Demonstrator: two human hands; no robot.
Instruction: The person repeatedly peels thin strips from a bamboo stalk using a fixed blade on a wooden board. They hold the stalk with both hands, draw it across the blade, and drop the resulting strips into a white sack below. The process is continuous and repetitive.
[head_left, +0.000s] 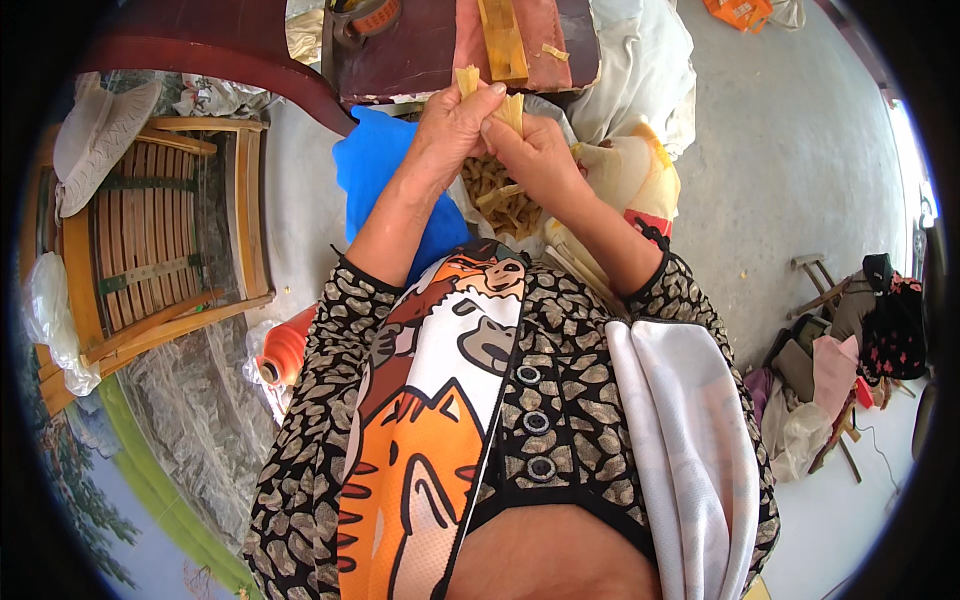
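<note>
In front of my chest, both hands meet over a pile of tan, twisted strip pieces (491, 187). My left hand (448, 127) pinches a pale yellow folded strip (468, 79) between thumb and fingers. Close against it, my right hand (536, 154) grips a similar pale yellow strip (511, 112). Whether these are two strips or two ends of one, I cannot tell; the fingers cover the middle. The forearms partly hide the pile and whatever holds it. Just beyond the hands, a wooden bar (504, 41) lies on a pink cloth (546, 30).
The cloth covers part of a dark red surface (412, 67), with a small yellow scrap (555, 52) on it. Blue sheeting (375, 169) hangs by my left forearm. A red flask (287, 349) and a wooden slatted chair (146, 217) stand left. Piled bags and clothes (814, 375) lie right.
</note>
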